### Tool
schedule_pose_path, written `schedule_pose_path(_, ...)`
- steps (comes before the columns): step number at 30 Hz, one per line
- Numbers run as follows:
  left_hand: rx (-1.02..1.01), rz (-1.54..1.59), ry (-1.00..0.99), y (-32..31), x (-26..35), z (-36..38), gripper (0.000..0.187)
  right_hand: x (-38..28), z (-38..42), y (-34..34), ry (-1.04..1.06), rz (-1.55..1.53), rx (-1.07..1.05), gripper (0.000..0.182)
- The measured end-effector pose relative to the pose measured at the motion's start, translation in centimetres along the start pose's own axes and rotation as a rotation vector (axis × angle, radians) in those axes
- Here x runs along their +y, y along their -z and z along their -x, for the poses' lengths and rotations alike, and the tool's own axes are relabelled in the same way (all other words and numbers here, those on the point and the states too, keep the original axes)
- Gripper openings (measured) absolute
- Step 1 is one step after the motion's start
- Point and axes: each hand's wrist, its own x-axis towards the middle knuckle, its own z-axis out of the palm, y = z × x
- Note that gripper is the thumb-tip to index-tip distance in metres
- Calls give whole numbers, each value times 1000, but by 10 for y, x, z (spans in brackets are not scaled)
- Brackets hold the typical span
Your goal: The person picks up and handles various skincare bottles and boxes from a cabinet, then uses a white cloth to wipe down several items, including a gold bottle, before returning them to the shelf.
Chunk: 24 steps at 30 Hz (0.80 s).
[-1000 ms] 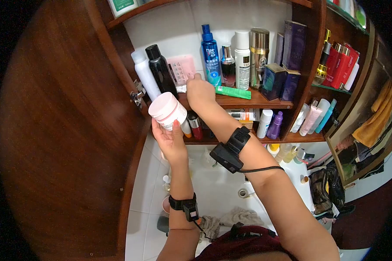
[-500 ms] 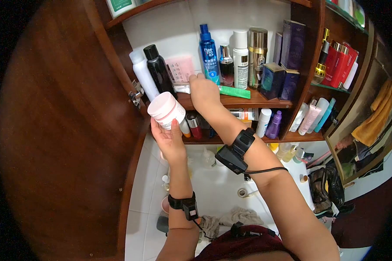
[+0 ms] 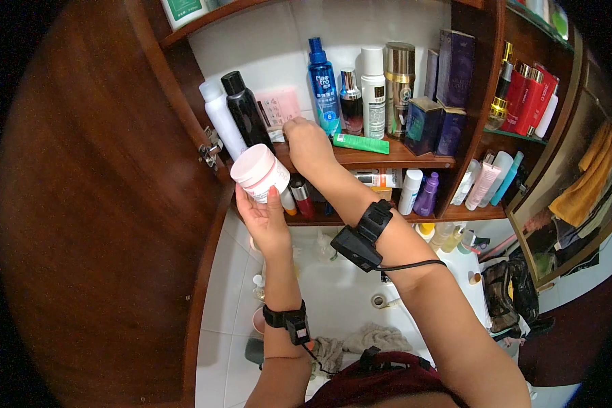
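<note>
Held up in front of the cabinet is a pink lidded jar (image 3: 260, 173), with my left hand (image 3: 264, 221) wrapped round its lower part. My right hand (image 3: 309, 148) reaches onto the middle shelf (image 3: 387, 160), its fingers curled near a small white item (image 3: 276, 137) and a pink packet (image 3: 281, 107). What those fingers hold, if anything, is hidden. A green tube (image 3: 362, 143) lies on the shelf to the right of my right hand. The blue spray bottle (image 3: 324, 88) stands behind it. Black (image 3: 247, 112) and white (image 3: 222, 117) bottles lean at the left.
An open wooden door (image 3: 102, 204) fills the left side. Bottles and dark blue boxes (image 3: 455, 71) stand at the shelf's right. Below are a lower shelf with a purple bottle (image 3: 427, 195) and a white sink (image 3: 347, 292). A mirrored door (image 3: 564, 197) is at the right.
My right hand has moved slightly left along the shelf, uncovering more of the green tube's left end. My left hand and the pink jar stay in place.
</note>
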Motion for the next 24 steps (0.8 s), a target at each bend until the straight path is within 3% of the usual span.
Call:
schedule_pose_path(8,31,54,14,0,7,0,66,0,0,-2,-36,-114,26,13)
schedule_pose_path(14,4,41,10,1,5,-1,66,-3,5,0,-58,-268,73,25)
schedule_pose_path(24,-104,-88,-18,-11,6,-9,67,-6,40,40,-134,-287,221,16)
